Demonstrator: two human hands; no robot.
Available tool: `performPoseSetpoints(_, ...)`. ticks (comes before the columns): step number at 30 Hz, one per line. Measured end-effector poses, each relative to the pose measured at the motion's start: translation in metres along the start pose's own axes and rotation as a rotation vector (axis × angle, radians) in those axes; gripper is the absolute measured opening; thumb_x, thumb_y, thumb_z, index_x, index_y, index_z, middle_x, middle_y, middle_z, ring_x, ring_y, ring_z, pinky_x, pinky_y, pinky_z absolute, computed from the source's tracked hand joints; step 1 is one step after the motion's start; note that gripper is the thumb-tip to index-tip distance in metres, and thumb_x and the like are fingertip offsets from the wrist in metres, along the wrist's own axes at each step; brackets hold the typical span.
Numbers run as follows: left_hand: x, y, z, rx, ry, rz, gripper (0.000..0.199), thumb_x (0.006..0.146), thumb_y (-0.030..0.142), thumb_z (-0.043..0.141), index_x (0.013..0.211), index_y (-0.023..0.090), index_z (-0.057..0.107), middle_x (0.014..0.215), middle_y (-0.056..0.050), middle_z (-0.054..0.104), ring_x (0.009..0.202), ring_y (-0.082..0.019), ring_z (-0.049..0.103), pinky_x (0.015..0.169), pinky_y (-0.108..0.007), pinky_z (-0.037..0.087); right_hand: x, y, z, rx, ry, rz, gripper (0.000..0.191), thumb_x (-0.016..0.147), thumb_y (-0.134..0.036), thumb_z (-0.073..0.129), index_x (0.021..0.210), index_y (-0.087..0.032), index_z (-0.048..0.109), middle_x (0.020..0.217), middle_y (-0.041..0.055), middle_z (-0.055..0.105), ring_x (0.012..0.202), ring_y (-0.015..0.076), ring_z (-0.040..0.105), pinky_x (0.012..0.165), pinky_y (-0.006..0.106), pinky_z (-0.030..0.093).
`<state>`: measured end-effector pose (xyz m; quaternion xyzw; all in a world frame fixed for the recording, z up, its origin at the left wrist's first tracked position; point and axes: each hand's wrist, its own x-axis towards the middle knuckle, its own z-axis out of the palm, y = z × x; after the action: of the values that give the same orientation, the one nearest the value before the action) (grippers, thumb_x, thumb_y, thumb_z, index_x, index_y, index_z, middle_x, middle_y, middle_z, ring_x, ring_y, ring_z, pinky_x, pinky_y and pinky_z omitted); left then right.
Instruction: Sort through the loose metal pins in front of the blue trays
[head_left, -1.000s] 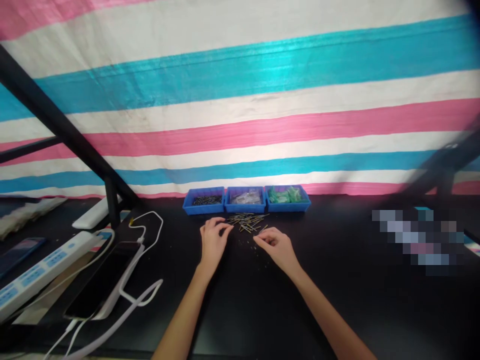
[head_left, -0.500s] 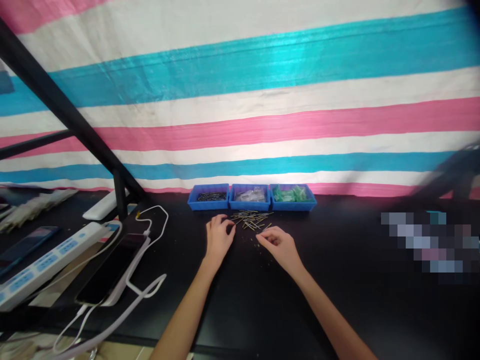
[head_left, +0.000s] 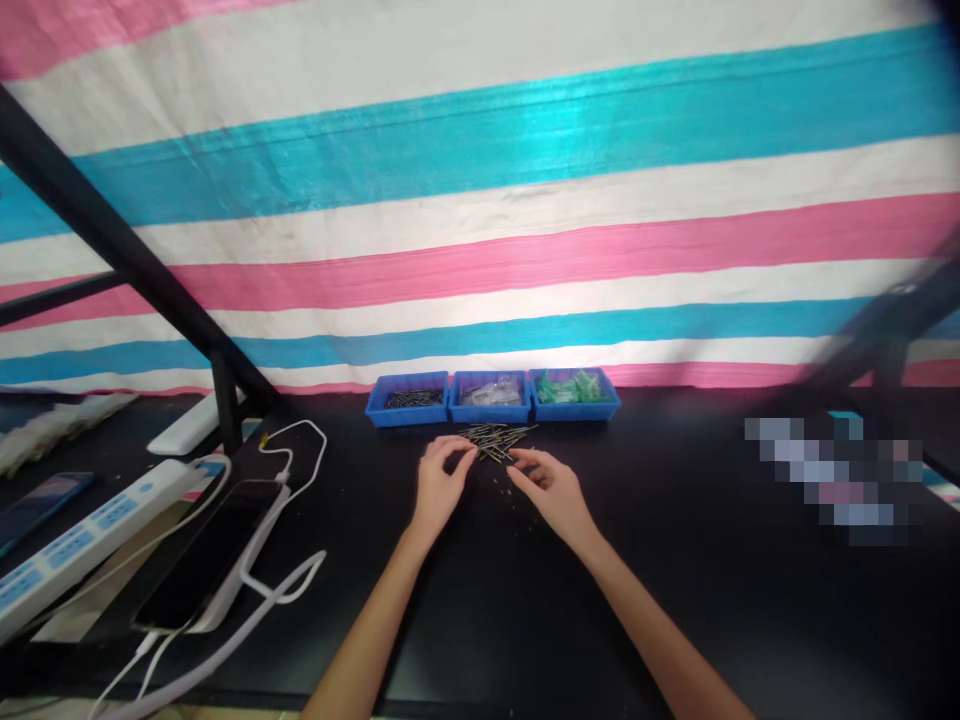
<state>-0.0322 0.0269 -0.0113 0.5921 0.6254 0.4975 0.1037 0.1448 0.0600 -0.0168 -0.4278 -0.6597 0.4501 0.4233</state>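
Note:
A loose pile of thin gold-and-dark metal rods point(head_left: 495, 438), which look like drill bits, lies on the black table. At the pile's left edge is my left hand point(head_left: 441, 482), its thumb and forefinger tips brought together; whatever is between them is too small to make out. My right hand point(head_left: 553, 492) is at the right edge of the pile, thumb and forefinger apart, the other fingers curled under. Small yellowish crumbs point(head_left: 507, 491) are scattered on the table between the hands.
Behind the pile stand three blue bins: one with dark thin rods point(head_left: 414, 399), one with clear plastic bags point(head_left: 491, 392), one with green bags point(head_left: 570, 388). To the left are a phone point(head_left: 214, 550), white cables point(head_left: 281, 590) and a power strip point(head_left: 90, 540). Black frame bars point(head_left: 142, 280) flank the table.
My right thumb and forefinger have parted, and the hand has come slightly closer to the pile. My left hand stays at the pile's left edge. The camera view has shifted slightly.

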Motion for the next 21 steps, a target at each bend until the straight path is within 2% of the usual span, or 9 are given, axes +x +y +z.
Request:
performPoseSetpoints(7,-0.005,0.009,0.008,-0.163,-0.155,0.009,0.013,0.080,0.028,0.056,0.080,0.019,0.064,0.089,-0.005,0.063,0.091,-0.018,0.056,0.086,-0.033,0.042,-0.001,-0.003,0.000,0.020,0.009,0.009,0.024,0.075,-0.036,0.059,0.087,-0.017,0.068,0.083,0.0059,0.064,0.060,0.0128,0.056,0.051,0.023,0.045)
performPoseSetpoints(15,-0.009,0.019,0.010,-0.218,-0.240,-0.002,0.013,0.078,0.030,0.059,0.080,0.019,0.066,0.093,-0.006,0.063,0.093,-0.018,0.057,0.089,-0.035,0.042,0.000,-0.002,-0.001,0.046,0.038,-0.002,0.025,0.075,-0.040,0.059,0.078,-0.016,0.068,0.074,0.0058,0.064,0.061,0.0146,0.058,0.054,0.025,0.047)
performPoseSetpoints(21,-0.009,0.023,0.008,-0.214,-0.193,-0.004,0.013,0.077,0.030,0.060,0.078,0.020,0.067,0.093,-0.006,0.061,0.091,-0.018,0.057,0.087,-0.034,0.044,-0.001,-0.005,-0.001,0.048,0.012,-0.022,0.024,0.075,-0.038,0.060,0.077,-0.017,0.069,0.074,0.0050,0.062,0.059,0.0132,0.055,0.052,0.024,0.045)
